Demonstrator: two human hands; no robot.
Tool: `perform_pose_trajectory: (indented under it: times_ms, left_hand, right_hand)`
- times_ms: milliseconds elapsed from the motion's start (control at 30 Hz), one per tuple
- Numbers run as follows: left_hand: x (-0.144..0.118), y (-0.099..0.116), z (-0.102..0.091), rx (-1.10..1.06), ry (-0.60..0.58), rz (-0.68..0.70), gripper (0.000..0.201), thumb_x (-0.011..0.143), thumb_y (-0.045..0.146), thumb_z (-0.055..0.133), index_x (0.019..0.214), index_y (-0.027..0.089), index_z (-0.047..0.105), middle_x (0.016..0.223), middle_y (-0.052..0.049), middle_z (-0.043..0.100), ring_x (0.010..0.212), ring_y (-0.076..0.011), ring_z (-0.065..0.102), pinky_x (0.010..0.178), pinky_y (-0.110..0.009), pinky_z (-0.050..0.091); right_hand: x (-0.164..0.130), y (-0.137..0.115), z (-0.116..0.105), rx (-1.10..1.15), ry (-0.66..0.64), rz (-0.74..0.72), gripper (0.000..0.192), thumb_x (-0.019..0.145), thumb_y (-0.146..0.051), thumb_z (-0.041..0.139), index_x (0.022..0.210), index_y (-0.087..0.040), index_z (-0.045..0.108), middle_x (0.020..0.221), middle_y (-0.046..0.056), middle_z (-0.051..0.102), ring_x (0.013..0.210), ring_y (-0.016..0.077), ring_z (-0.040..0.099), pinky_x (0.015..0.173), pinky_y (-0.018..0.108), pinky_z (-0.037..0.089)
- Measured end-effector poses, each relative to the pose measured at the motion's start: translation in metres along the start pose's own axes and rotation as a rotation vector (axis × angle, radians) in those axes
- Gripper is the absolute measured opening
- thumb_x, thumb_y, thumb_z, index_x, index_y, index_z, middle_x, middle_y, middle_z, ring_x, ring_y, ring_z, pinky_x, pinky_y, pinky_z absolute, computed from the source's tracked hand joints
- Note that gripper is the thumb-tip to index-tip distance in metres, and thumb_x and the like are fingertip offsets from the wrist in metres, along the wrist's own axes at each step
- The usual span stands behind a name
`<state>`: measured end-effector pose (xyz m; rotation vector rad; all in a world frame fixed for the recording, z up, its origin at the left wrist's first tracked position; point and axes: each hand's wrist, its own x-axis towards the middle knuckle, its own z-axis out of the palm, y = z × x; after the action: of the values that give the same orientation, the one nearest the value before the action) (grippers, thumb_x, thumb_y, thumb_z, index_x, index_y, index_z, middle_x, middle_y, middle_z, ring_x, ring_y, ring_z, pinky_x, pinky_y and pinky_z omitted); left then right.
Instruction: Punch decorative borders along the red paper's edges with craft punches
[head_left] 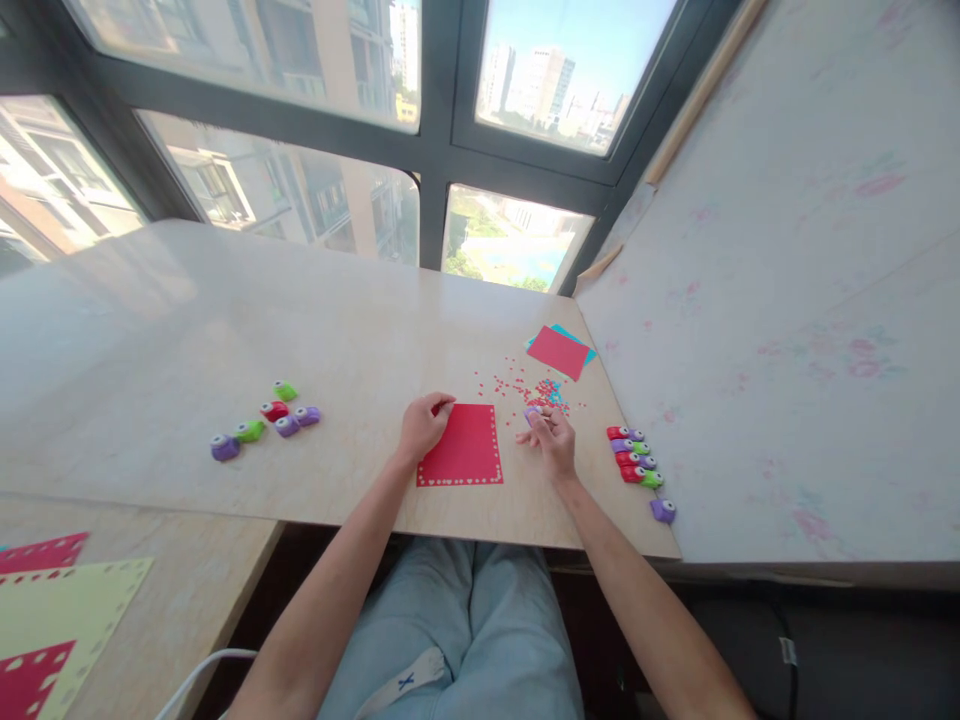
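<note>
A red sheet of paper (463, 440) lies on the pale tabletop in front of me, with small punched holes along its right and bottom edges. My left hand (424, 428) is at its upper left corner, fingers pinched on the paper's edge. To the right of the sheet, my right hand (553, 445) holds a small purple craft punch (533, 413) between thumb and fingers, apart from the paper. Just beyond that hand is a heap of red and blue punched-out bits (551, 392), with more scattered to its left.
Red and blue sheets (559, 352) are stacked at the back right. Several colourful punches (634, 460) stand in rows by the wall, and another group of punches (287, 425) sits at left. Punched yellow paper (90, 610) and red sheets lie on the lower left surface. Windows border the far edge.
</note>
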<state>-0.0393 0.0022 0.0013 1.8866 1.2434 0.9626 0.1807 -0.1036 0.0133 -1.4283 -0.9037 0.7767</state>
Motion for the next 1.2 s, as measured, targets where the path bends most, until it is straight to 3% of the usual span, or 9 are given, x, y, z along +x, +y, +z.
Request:
perform_pose_trajectory:
  times_ms: [100, 167, 233, 367, 567, 700, 967, 1200]
  left_hand:
    - [-0.003, 0.002, -0.001, 0.004, -0.005, -0.005, 0.017, 0.087, 0.020, 0.054, 0.092, 0.019, 0.071, 0.094, -0.007, 0.075, 0.087, -0.0198, 0.067, 0.083, -0.034, 0.051]
    - [-0.003, 0.004, -0.002, 0.004, -0.008, -0.011, 0.017, 0.087, 0.021, 0.054, 0.092, 0.020, 0.071, 0.095, -0.006, 0.075, 0.088, -0.0198, 0.067, 0.084, -0.034, 0.051]
    - [-0.004, 0.004, -0.002, -0.001, -0.006, -0.012, 0.017, 0.087, 0.020, 0.055, 0.092, 0.019, 0.071, 0.095, -0.006, 0.075, 0.088, -0.0199, 0.067, 0.084, -0.034, 0.051]
    - [-0.004, 0.003, -0.002, -0.022, 0.006, -0.022, 0.017, 0.087, 0.020, 0.056, 0.092, 0.020, 0.071, 0.095, -0.006, 0.075, 0.088, -0.0199, 0.068, 0.084, -0.034, 0.052]
    - [-0.003, 0.005, -0.001, 0.002, 0.002, -0.041, 0.016, 0.087, 0.020, 0.056, 0.093, 0.021, 0.072, 0.096, -0.006, 0.075, 0.089, -0.0201, 0.068, 0.084, -0.034, 0.051]
    - [-0.002, 0.006, 0.000, 0.033, -0.010, -0.044, 0.016, 0.088, 0.020, 0.057, 0.093, 0.020, 0.072, 0.094, -0.006, 0.075, 0.087, -0.0203, 0.067, 0.083, -0.034, 0.051]
    - [-0.003, 0.005, 0.002, 0.122, -0.034, -0.023, 0.018, 0.087, 0.019, 0.056, 0.094, 0.020, 0.072, 0.095, -0.006, 0.074, 0.088, -0.0202, 0.066, 0.085, -0.034, 0.050]
    - [-0.005, 0.005, 0.004, 0.154, -0.024, 0.013, 0.018, 0.088, 0.018, 0.056, 0.094, 0.020, 0.073, 0.094, -0.006, 0.074, 0.089, -0.0212, 0.064, 0.085, -0.035, 0.050]
  right_hand:
    - [0.007, -0.001, 0.002, 0.035, -0.192, 0.041, 0.047, 0.074, -0.064, 0.065, 0.093, -0.022, 0.055, 0.049, -0.007, 0.051, 0.052, 0.0193, 0.065, 0.062, 0.033, 0.056]
    - [0.013, -0.003, 0.005, 0.026, -0.245, 0.049, 0.047, 0.075, -0.067, 0.063, 0.085, -0.021, 0.055, 0.051, -0.005, 0.053, 0.059, 0.0207, 0.068, 0.067, 0.034, 0.056]
    - [0.020, -0.004, 0.011, -0.011, -0.192, -0.019, 0.046, 0.077, -0.067, 0.061, 0.079, -0.021, 0.054, 0.054, -0.003, 0.053, 0.069, 0.0223, 0.071, 0.072, 0.034, 0.055]
    - [0.026, -0.003, 0.021, -0.114, 0.060, -0.179, 0.040, 0.083, -0.061, 0.055, 0.085, -0.022, 0.056, 0.064, 0.002, 0.060, 0.082, 0.0240, 0.070, 0.074, 0.033, 0.054]
    - [0.023, 0.002, 0.020, -0.103, 0.148, -0.157, 0.038, 0.084, -0.058, 0.054, 0.086, -0.021, 0.057, 0.060, -0.001, 0.057, 0.063, 0.0194, 0.064, 0.071, 0.033, 0.053]
    - [0.025, 0.001, 0.020, -0.128, 0.202, -0.115, 0.038, 0.083, -0.058, 0.053, 0.088, -0.020, 0.057, 0.060, -0.001, 0.058, 0.061, 0.0182, 0.061, 0.072, 0.032, 0.051]
    - [0.029, 0.010, 0.025, -0.356, 0.098, -0.102, 0.042, 0.088, -0.060, 0.048, 0.096, -0.020, 0.057, 0.074, 0.003, 0.063, 0.069, 0.0198, 0.063, 0.070, 0.030, 0.049]
    - [0.033, 0.014, 0.035, -0.662, -0.046, -0.365, 0.037, 0.093, -0.053, 0.047, 0.104, -0.021, 0.061, 0.096, 0.009, 0.068, 0.086, 0.0240, 0.062, 0.081, 0.034, 0.046]
